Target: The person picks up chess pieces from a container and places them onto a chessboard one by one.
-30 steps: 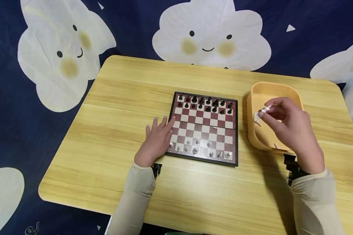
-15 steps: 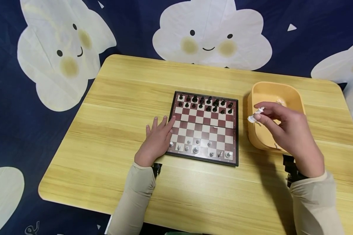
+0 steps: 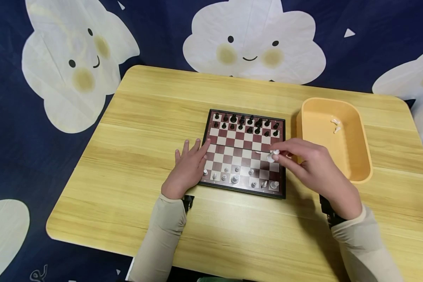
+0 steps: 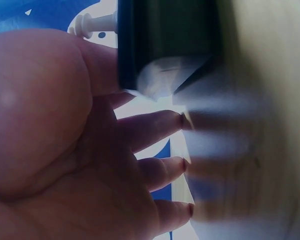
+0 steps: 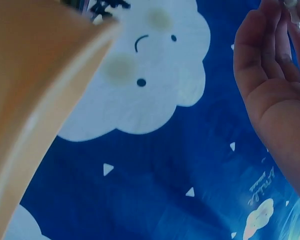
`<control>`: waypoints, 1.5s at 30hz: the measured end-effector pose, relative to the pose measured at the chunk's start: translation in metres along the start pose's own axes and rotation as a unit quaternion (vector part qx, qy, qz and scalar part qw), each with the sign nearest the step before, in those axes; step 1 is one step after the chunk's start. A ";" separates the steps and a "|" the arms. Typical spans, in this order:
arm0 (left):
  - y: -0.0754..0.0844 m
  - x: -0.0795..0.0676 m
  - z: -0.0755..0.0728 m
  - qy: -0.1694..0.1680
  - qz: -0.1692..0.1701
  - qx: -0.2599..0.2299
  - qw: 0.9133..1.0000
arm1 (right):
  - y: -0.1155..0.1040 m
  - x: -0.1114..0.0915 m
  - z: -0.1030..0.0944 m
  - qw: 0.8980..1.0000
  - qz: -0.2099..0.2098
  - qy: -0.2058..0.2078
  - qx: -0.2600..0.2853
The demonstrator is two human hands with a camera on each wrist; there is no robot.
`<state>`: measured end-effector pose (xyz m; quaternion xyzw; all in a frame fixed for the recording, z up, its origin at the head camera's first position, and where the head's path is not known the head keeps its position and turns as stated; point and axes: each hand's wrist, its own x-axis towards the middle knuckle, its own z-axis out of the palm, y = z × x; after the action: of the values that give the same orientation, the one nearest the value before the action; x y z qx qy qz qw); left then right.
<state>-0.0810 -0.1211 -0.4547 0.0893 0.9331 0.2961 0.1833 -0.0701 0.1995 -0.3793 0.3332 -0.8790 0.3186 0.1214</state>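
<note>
My right hand (image 3: pixel 313 166) pinches a white chess piece (image 3: pixel 273 156) between thumb and fingertips, held over the right side of the chessboard (image 3: pixel 246 162). The right wrist view catches only part of that pale piece at its top right corner. Spread along the board's left edge, my left hand (image 3: pixel 187 170) rests with straight fingers, its index fingertip on the frame. Black chess pieces (image 3: pixel 250 122) stand in two rows on the far side. Several white chess pieces (image 3: pixel 235 179) stand at the near side, and one thin white piece (image 3: pixel 258 152) lies near the middle seam.
An orange bin (image 3: pixel 366 156) stands on the table (image 3: pixel 162 102) right of the board, with a few white pieces (image 3: pixel 335 125) inside. Its rim (image 5: pixel 65 90) fills the left of the right wrist view. Behind the table hangs a blue cloth with clouds (image 3: pixel 253 39).
My right hand has moved left from over the bin to the board's right side, carrying the white chess piece. My left hand has stayed on the board's edge.
</note>
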 end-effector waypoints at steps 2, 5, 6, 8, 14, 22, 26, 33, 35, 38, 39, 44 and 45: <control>0.000 0.000 0.000 0.000 0.000 0.000 1.000 | -0.001 0.000 0.004 1.000 -0.002 -0.011 0.001; 0.000 0.000 0.000 -0.001 0.001 0.002 1.000 | -0.003 0.000 0.009 1.000 -0.006 -0.027 0.008; 0.000 0.000 0.000 0.000 0.001 0.003 1.000 | -0.004 0.000 0.011 0.999 -0.007 -0.032 0.009; 0.000 0.000 0.000 0.000 0.002 0.003 1.000 | -0.005 0.000 0.015 0.999 -0.007 -0.045 0.014; 0.000 0.000 0.000 -0.002 0.002 0.003 1.000 | -0.009 0.000 0.022 0.997 -0.001 -0.069 0.030; 0.000 0.001 0.000 0.001 0.003 0.006 1.000 | -0.011 0.000 0.030 0.996 0.017 -0.080 0.048; 0.001 0.000 -0.001 0.001 0.001 0.004 1.000 | -0.012 0.000 0.034 0.993 0.028 -0.101 0.050; 0.002 -0.002 -0.002 0.002 0.006 0.003 1.000 | -0.013 0.000 0.041 0.991 0.022 -0.119 0.055; 0.002 -0.002 -0.002 0.002 0.006 0.003 1.000 | -0.013 0.000 0.043 0.991 0.012 -0.120 0.054; 0.002 -0.001 -0.002 0.002 0.004 0.002 1.000 | -0.012 0.000 0.046 0.991 0.003 -0.124 0.049; 0.002 -0.001 -0.002 0.001 0.003 0.003 1.000 | -0.012 0.000 0.048 0.991 0.003 -0.125 0.047; 0.002 -0.001 -0.002 0.000 -0.001 0.006 1.000 | -0.014 0.000 0.053 0.990 0.009 -0.132 0.041; 0.002 -0.001 -0.001 0.000 -0.001 0.007 1.000 | -0.014 0.000 0.054 0.990 0.011 -0.134 0.040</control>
<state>-0.0810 -0.1208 -0.4525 0.0893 0.9352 0.2898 0.1827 -0.0608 0.1566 -0.4144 0.3677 -0.8777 0.3070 -0.0144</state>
